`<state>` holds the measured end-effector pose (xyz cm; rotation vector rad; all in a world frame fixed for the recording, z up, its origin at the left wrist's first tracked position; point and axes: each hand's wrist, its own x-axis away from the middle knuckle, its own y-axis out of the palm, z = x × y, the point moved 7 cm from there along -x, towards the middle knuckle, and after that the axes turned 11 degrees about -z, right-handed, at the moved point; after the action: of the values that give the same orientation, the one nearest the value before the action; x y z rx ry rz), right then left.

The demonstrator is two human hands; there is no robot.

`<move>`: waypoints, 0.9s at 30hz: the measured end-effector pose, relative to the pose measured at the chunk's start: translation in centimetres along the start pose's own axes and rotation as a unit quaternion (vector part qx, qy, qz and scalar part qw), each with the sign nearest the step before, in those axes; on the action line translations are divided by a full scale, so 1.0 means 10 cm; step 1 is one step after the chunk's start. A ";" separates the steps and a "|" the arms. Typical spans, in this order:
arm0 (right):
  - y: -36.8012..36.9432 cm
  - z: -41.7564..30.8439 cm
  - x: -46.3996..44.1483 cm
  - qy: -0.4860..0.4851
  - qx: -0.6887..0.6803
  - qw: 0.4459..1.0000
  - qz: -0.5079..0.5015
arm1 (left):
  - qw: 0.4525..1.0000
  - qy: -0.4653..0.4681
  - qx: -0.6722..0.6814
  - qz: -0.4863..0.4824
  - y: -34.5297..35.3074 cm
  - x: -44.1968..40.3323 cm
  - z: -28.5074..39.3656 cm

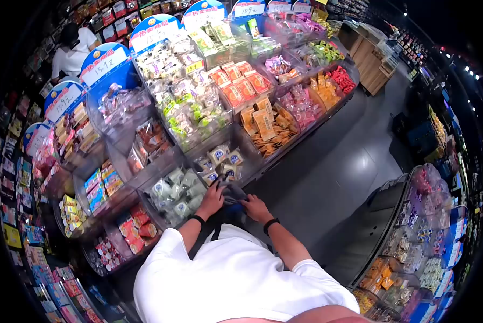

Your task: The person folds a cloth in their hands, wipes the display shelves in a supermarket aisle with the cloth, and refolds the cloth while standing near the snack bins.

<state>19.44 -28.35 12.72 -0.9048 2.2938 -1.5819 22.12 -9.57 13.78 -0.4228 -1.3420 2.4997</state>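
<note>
Both hands are close together at the front edge of a bin display. My left hand (213, 199) is closed on a dark grey cloth (232, 192), beside a bin of white and green wrapped packets (178, 189). On the cloth's other side, my right hand (256, 209) grips it with closed fingers. Just beyond the cloth, a clear bin holds several white packets with blue marks (218, 156). Each wrist carries a dark band. The cloth's lower part is hard to make out against the dark clothing.
Bins of orange-brown packets (265, 125) and red-orange packets (232, 90) lie beyond, under blue-and-white price signs (154, 33). A grey floor aisle (327, 177) runs at the right, bordered by another candy display (400, 242). A person in white (72, 56) is at the upper left.
</note>
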 end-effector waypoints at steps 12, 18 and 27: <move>-1.21 1.67 -0.37 0.179 -0.209 0.937 0.214 | 0.978 0.005 0.101 -0.185 0.30 -1.32 0.73; -1.01 1.87 -0.72 0.075 -0.165 0.977 0.116 | 0.987 0.025 0.117 -0.108 0.73 -2.19 0.94; -1.61 2.65 -0.73 -0.006 -0.171 0.985 0.010 | 0.991 -0.071 0.097 -0.065 0.97 -2.60 1.22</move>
<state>44.22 -48.23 15.42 -0.9558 2.6042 -1.1898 40.46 -33.65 15.33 -0.1138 -1.1181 2.5585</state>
